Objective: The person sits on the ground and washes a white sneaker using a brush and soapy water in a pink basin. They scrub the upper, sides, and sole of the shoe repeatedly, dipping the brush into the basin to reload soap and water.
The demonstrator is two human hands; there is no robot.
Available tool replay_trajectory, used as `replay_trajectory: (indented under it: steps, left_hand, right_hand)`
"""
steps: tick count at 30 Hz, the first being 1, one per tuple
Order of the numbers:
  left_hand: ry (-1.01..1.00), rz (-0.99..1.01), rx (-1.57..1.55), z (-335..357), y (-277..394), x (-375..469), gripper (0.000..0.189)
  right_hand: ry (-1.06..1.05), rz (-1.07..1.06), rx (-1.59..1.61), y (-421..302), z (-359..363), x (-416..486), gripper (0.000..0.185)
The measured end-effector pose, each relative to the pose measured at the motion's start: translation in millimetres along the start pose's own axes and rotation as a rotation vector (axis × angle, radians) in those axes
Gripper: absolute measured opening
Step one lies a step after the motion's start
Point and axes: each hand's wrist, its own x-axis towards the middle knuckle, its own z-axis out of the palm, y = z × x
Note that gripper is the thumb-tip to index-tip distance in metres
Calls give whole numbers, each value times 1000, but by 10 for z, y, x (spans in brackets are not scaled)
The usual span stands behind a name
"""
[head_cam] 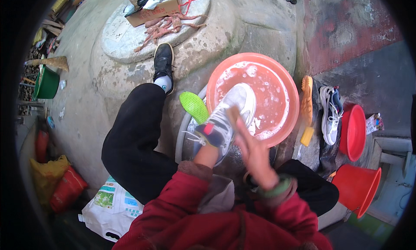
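Observation:
My left hand (208,155) is pushed into the opening of a white-and-grey mesh sneaker (235,99); only the wrist shows, the fingers being hidden inside. The sneaker's toe reaches over an orange-pink plastic basin (213,74) of soapy water, its laces hanging loose at the heel end. In my right hand (255,156), blurred by motion, is a small brown brush (233,116) held against the side of the shoe. Its bristles cannot be made out. A bright green insole (194,106) leans by the basin's left rim.
Right of the basin lie an orange scrubbing brush (306,97), a yellow soap bar (307,136) and a second sneaker (331,115). Beyond are a red basin (352,133) and a red bucket (357,188). A grey hose (180,143) curves at left. Sweet potatoes (169,26) lie on a round stone slab (120,50).

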Motion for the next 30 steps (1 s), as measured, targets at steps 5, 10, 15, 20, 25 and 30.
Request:
replay_trajectory:
  steps: [5, 10, 15, 20, 25, 30]
  left_hand:
    - [-6, 24, 33, 3, 26, 11, 39]
    - [-3, 6, 54, 10, 40, 19, 39]
    - [-22, 45, 76, 25, 58, 62, 38]
    - [-15, 28, 101, 14, 70, 105, 38]
    - [-20, 62, 110, -1, 103, 149, 38]
    - [-18, 43, 123, 15, 103, 135, 37]
  right_hand:
    - [-162, 443, -375, 153, -18, 167, 57]
    - [60, 9, -122, -64, 29, 135, 61]
    - [-49, 496, -293, 161, -105, 321, 56]
    - [-66, 157, -231, 85, 114, -98, 58]
    - [-29, 416, -249, 245, 109, -33, 53]
    - [5, 99, -236, 248, 154, -142, 57]
